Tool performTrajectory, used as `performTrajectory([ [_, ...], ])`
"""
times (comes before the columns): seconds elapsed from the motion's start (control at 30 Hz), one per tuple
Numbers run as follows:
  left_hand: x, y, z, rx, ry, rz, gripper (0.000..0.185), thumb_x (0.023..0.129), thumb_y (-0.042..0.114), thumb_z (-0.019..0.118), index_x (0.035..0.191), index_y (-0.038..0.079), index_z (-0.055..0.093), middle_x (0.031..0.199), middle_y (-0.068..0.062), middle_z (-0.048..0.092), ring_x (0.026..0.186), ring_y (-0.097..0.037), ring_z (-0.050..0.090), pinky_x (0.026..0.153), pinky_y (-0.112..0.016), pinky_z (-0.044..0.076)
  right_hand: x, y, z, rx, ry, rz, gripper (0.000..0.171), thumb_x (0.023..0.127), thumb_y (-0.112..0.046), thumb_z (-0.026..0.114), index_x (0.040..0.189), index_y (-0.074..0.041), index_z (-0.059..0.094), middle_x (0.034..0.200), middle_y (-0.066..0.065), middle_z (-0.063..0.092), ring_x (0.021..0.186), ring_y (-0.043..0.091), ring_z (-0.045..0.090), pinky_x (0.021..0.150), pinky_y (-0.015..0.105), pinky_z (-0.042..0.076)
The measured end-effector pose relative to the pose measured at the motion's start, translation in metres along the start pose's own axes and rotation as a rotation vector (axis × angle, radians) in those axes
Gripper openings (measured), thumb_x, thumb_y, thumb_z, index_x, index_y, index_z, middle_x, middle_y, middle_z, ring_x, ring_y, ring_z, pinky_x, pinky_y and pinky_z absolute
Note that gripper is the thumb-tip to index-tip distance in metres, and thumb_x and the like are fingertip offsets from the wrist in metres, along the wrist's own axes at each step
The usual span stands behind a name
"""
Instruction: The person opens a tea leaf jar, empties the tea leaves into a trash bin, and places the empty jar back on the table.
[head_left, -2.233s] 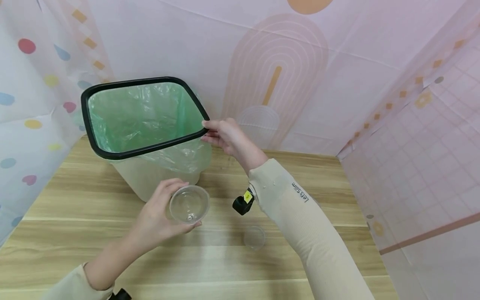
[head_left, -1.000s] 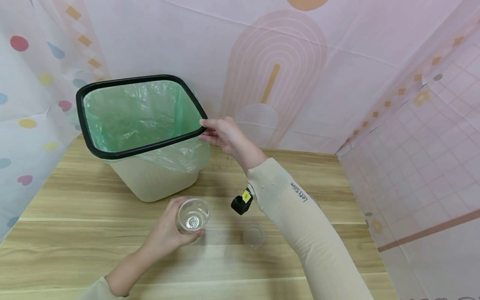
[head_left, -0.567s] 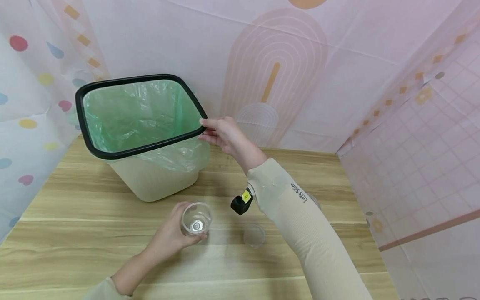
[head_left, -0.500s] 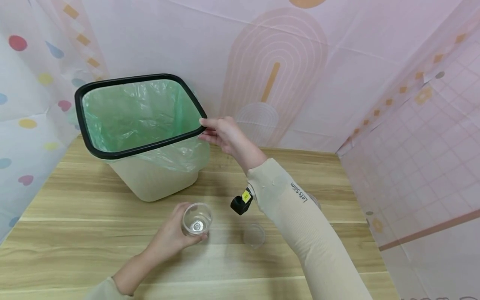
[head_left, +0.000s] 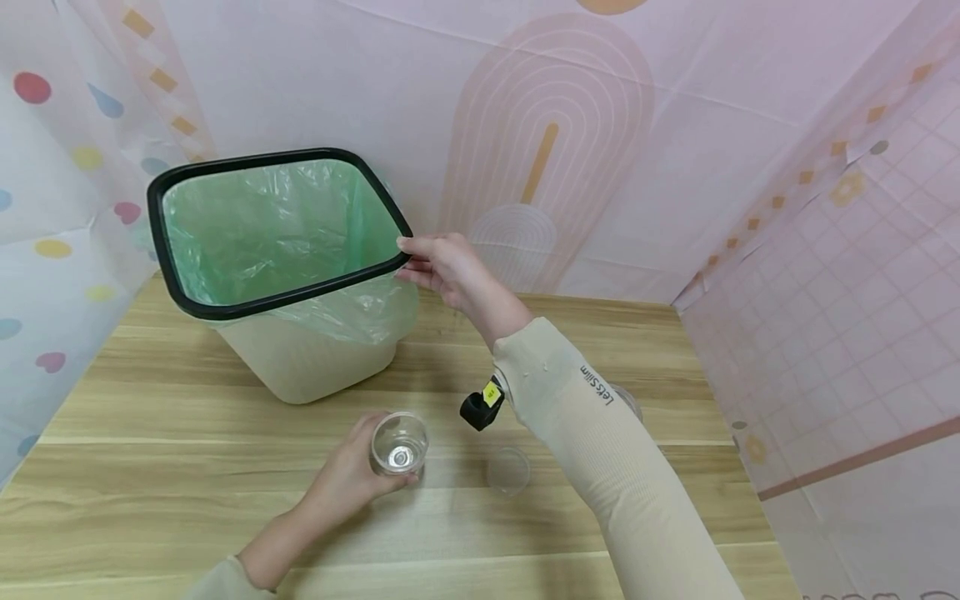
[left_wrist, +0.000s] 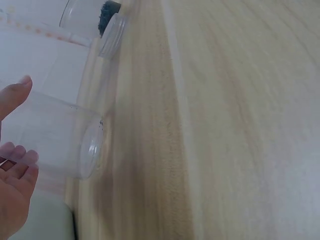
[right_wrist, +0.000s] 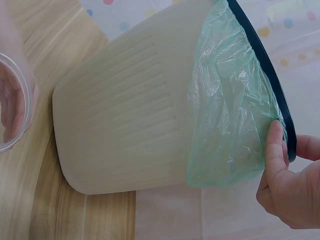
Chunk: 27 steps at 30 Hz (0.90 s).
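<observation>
My left hand (head_left: 352,467) grips a clear plastic jar (head_left: 401,443) round its side, thumb and fingers on opposite walls. The jar stands upright in front of the trash can, its open mouth facing up and nothing visible inside. In the left wrist view the base of the jar (left_wrist: 92,145) is close to the tabletop; whether it touches, I cannot tell. My right hand (head_left: 450,267) pinches the black rim ring (right_wrist: 270,75) of the cream trash can (right_wrist: 120,120) at its near right corner, thumb above and fingers below. A green bag (right_wrist: 230,110) lines the can and folds over its outside.
A clear round lid (head_left: 508,471) lies on the wooden table (head_left: 150,483), right of the jar. Another clear container (head_left: 628,400) is mostly hidden behind the right sleeve; in the left wrist view a dark rough thing (left_wrist: 107,15) shows by it. Patterned cloth hangs behind.
My left hand has carried the jar down, rightward and away from the can, levelling it upright; the motion has slowed. My right hand keeps its hold on the rim, nearly still.
</observation>
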<state>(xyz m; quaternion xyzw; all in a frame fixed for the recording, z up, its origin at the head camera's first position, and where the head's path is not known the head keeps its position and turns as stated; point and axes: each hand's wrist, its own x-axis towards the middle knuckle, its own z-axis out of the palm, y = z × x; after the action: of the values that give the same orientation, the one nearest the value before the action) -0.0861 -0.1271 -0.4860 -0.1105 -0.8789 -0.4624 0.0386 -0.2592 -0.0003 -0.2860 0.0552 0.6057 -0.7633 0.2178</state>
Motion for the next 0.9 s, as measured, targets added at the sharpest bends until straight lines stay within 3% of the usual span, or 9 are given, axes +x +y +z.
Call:
performTrajectory([
  [0.27,0.0,-0.007,0.002,-0.015,-0.003,-0.019,0.085,0.057,0.02,0.089,0.128,0.001,0.046,0.127,-0.014,0.049,0.113,-0.036,0.052,0.094,-0.056,0.042,0.0,0.0,0.001,0.002,0.007,-0.002,0.008,0.088,0.0,0.06,0.081,0.002,0.057,0.068,0.008,0.052,0.059,0.014,0.051,0.089,0.035,0.05],
  [0.57,-0.003,-0.013,0.002,-0.006,-0.005,-0.038,0.083,0.061,0.022,0.087,0.13,0.003,0.045,0.129,-0.014,0.047,0.114,-0.036,0.05,0.094,-0.057,0.041,0.0,0.0,0.002,-0.002,-0.001,0.013,0.006,0.088,-0.001,0.06,0.086,0.003,0.057,0.069,0.009,0.052,0.06,0.014,0.052,0.083,0.031,0.054],
  [0.9,-0.002,-0.014,0.009,-0.044,0.006,-0.033,0.081,0.063,0.019,0.086,0.132,0.007,0.045,0.129,-0.013,0.047,0.116,-0.035,0.049,0.097,-0.055,0.04,-0.002,0.0,0.0,-0.001,-0.018,-0.009,0.007,0.089,-0.001,0.058,0.084,0.003,0.057,0.069,0.009,0.053,0.061,0.014,0.052,0.094,0.038,0.047],
])
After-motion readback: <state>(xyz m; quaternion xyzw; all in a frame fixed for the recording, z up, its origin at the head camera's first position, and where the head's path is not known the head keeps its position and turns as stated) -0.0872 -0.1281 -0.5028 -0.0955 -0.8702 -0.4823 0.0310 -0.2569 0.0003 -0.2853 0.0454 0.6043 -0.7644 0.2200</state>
